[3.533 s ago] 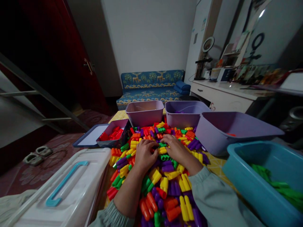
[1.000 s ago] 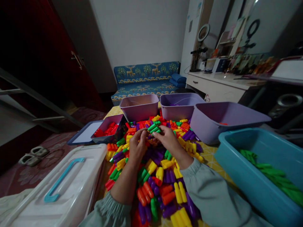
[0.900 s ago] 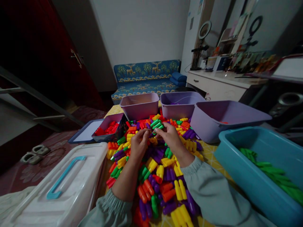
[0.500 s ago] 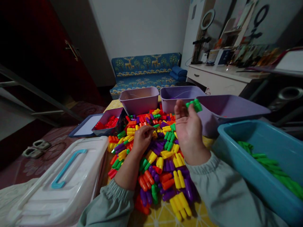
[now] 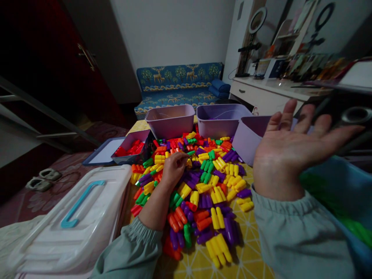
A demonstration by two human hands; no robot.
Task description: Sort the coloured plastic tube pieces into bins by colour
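Observation:
My left hand (image 5: 173,169) is closed in a pinch over the middle of a pile of plastic building blocks (image 5: 205,199) in red, orange, yellow, green and purple. A green block (image 5: 191,153) shows right at its fingertips; whether the fingers grip it I cannot tell. On the right, my right hand (image 5: 286,155) is raised with its palm showing and fingers spread, holding nothing. Behind and below its wrist is the blue tub (image 5: 348,170) with green blocks (image 5: 328,197) inside, partly hidden by my hand and sleeve.
Two purple bins (image 5: 170,122) stand behind the pile, and a third purple bin (image 5: 247,141) is partly behind my right hand. Left are a box of red blocks (image 5: 132,149) and a white lidded box (image 5: 78,221) with a blue handle. A patterned yellow cloth (image 5: 247,248) covers the table.
My right hand has swung right from above the pile to beside the blue tub and opened; the green block it held has left it. My left hand has stayed nearly in place.

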